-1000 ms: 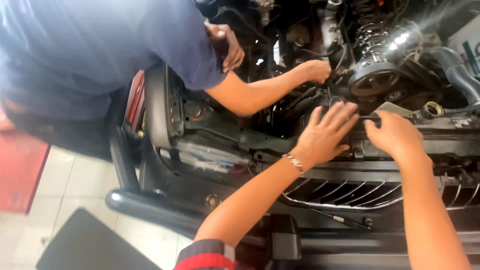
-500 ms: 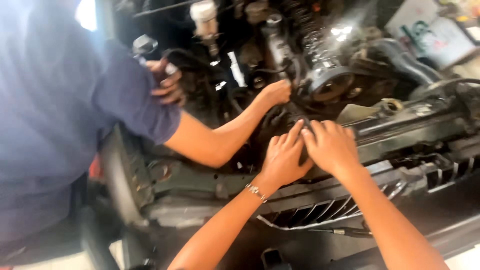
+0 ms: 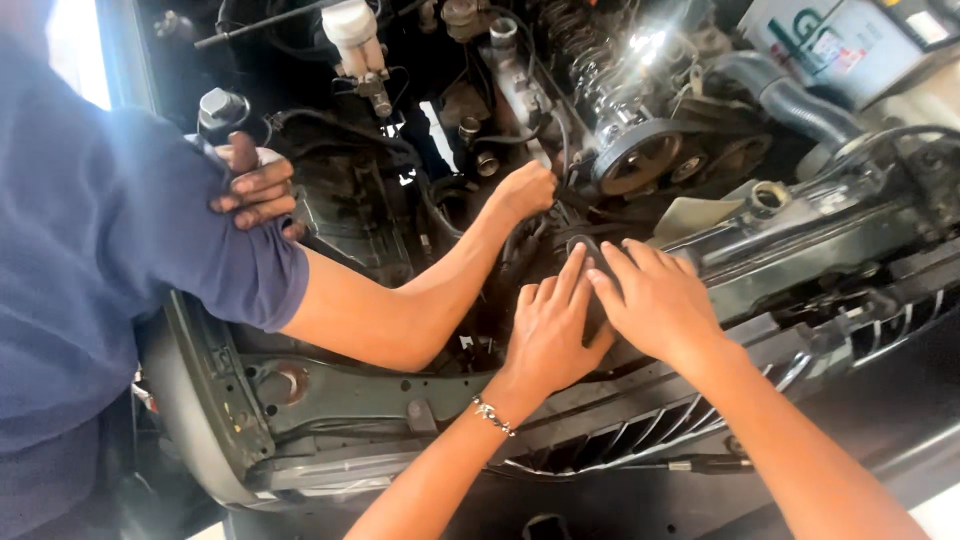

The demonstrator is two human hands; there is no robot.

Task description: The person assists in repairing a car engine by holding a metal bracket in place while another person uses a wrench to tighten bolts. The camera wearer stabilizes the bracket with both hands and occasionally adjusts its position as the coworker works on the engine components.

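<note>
Black rubber hose [image 3: 590,262] at the engine bay's front edge is pressed between the left hand [image 3: 548,330] and right hand [image 3: 655,300], fingers flat, not closed. A co-worker's hand [image 3: 525,190] is reached in just behind.

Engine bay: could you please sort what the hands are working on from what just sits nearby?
In hand:
left hand
right hand
black hose
co-worker's hand

Nearby, untouched:
pulley
white reservoir
battery
grille

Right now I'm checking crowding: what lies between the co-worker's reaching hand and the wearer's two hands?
Head view: dark hoses fill the gap between the co-worker's hand and the left hand and right hand.
</note>
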